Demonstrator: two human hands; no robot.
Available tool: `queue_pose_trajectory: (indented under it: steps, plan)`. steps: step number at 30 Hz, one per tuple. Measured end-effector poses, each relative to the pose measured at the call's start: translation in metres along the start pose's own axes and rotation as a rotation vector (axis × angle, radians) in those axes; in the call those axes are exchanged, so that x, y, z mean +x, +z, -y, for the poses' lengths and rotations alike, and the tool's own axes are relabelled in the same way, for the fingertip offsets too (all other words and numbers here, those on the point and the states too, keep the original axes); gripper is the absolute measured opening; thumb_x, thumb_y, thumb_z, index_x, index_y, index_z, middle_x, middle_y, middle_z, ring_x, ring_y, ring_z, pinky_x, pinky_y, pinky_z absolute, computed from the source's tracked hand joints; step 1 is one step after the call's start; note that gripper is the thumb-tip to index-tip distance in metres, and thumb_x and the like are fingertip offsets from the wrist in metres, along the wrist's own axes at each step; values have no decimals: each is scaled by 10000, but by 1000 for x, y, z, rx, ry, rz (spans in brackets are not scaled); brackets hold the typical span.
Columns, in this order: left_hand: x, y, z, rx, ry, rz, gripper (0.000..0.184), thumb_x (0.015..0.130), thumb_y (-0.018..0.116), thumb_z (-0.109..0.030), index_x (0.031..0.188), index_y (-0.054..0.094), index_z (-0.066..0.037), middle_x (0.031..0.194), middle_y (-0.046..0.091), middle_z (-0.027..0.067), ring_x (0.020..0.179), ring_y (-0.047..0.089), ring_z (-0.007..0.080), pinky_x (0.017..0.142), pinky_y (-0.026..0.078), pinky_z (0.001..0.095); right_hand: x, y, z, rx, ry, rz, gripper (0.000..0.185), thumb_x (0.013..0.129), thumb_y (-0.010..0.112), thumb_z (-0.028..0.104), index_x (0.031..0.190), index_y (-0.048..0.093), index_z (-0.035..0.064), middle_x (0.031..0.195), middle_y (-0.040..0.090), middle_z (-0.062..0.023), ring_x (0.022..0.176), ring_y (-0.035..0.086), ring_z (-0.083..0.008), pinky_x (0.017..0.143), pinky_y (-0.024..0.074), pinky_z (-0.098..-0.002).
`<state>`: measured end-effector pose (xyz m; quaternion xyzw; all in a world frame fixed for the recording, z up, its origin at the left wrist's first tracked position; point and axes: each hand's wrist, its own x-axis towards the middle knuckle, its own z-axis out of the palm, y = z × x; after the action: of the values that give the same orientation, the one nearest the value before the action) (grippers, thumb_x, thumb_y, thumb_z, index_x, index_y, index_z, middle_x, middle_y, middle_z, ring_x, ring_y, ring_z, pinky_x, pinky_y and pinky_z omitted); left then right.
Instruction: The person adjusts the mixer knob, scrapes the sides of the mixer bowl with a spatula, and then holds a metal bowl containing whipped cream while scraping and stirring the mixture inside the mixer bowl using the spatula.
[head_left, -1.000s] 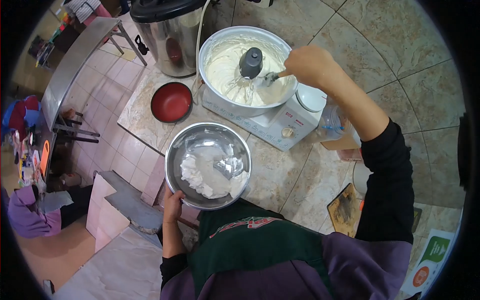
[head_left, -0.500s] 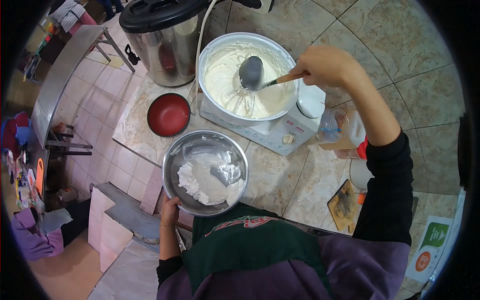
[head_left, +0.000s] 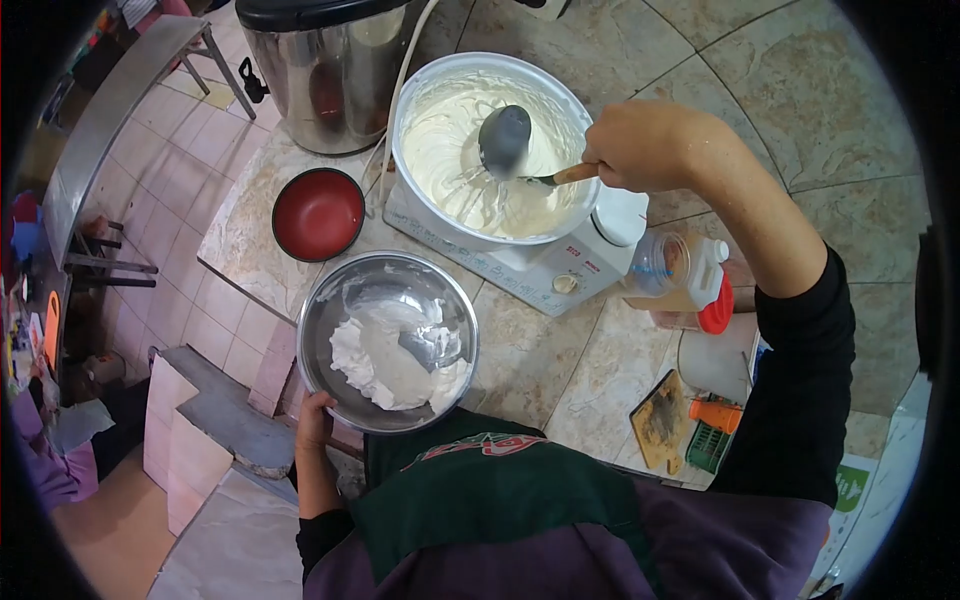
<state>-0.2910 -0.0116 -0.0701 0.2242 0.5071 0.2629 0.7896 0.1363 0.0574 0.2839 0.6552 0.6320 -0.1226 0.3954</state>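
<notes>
Right hand (head_left: pixel 640 147) around wooden handle (head_left: pixel 577 174)

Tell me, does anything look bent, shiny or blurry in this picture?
In the head view, dark, rounded borders surround a wide image, and the metal table looks bowed; in the head view, light glints off the steel bowl and pot; in the head view, the whisk looks smeared, perhaps by motion.
</notes>
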Motion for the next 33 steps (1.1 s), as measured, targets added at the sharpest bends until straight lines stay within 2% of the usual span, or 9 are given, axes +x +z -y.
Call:
queue_pose_trajectory:
  steps: [4, 9, 14, 17, 20, 21, 23, 29, 33]
  plan:
    - [3, -6, 7, -33, 33, 0, 449, 605, 491, -47, 1048, 532, 10, 947, 603, 82, 892, 567, 214, 851, 433, 316, 8, 5, 4, 11, -58, 141, 190, 760, 513, 122, 822, 678, 54, 746, 637, -159, 737, 613, -320, 661, 482, -418]
    - [6, -19, 16, -60, -7, -6, 544, 598, 499, -40, 1141, 495, 10, 1005, 572, 84, 912, 532, 222, 855, 415, 309, 22, 19, -9, -25, -24, 160, 205, 755, 521, 117, 872, 689, 101, 779, 644, -142, 752, 620, -307, 669, 486, -418]
    - [-2, -2, 4, -62, 18, 16, 602, 594, 493, -37, 1195, 470, 1, 1054, 561, 79, 956, 521, 226, 878, 404, 311, 27, 33, -25, -139, -16, 78, 272, 779, 525, 114, 969, 696, 204, 821, 652, -114, 789, 630, -299, 682, 501, -418]
    - [0, -1, 3, -45, 50, -42, 515, 598, 488, -57, 1110, 497, -2, 1022, 573, 80, 902, 550, 217, 837, 437, 317, 36, 40, -33, -195, -1, -7, 324, 792, 519, 113, 1031, 678, 264, 810, 648, -115, 792, 631, -305, 688, 509, -413]
    - [7, -17, 10, -23, 1, 2, 655, 589, 494, -40, 1242, 450, -7, 1104, 556, 73, 1001, 511, 219, 897, 389, 300, 45, 42, -39, -250, -15, -104, 391, 808, 512, 113, 1117, 628, 324, 794, 643, -114, 777, 637, -309, 673, 522, -408]
    - [9, -20, 11, -26, 3, 22, 646, 590, 493, -40, 1234, 457, -6, 1104, 557, 73, 999, 512, 219, 899, 387, 297, 45, 40, -36, -251, -14, -103, 391, 808, 512, 113, 1117, 628, 324, 794, 643, -114, 777, 637, -309, 673, 522, -408]
    - [13, -26, 14, -30, 5, 41, 637, 591, 493, -41, 1226, 464, -4, 1104, 559, 72, 997, 512, 218, 902, 385, 295, 45, 34, -27, -253, 18, -107, 216, 847, 538, 245, 957, 675, 120, 866, 657, -141, 815, 652, -312, 665, 530, -411]
    - [8, -16, 7, -34, 10, 30, 599, 595, 495, -40, 1193, 487, 4, 1096, 564, 79, 992, 517, 221, 904, 389, 301, 43, 54, -17, -225, 28, -267, 310, 841, 513, 160, 1133, 590, 232, 811, 646, -118, 798, 659, -286, 641, 541, -399]
    - [13, -25, 15, -46, 0, 32, 612, 591, 498, -42, 1201, 481, 0, 1104, 563, 77, 1000, 514, 229, 918, 385, 311, 38, 57, -19, -173, 28, -219, 277, 838, 502, 117, 1081, 625, 168, 841, 654, -133, 798, 657, -297, 648, 538, -402]
